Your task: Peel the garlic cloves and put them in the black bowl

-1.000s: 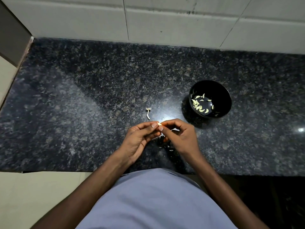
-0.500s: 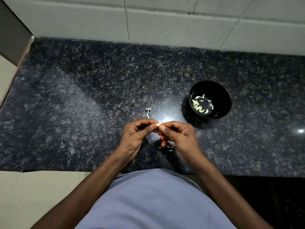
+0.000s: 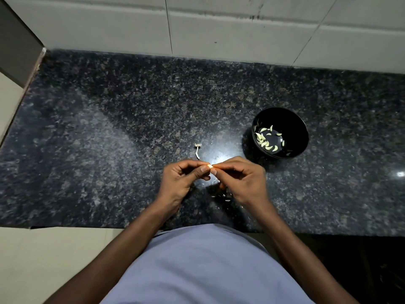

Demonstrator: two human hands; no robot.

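Pinching one garlic clove between them, left hand and right hand meet near black bowl holding peeled cloves.

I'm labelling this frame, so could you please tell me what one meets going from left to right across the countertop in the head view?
Left hand → garlic stem → garlic clove pinched by both hands → right hand → black bowl holding peeled cloves.

Speckled dark granite counter below pale tiled wall
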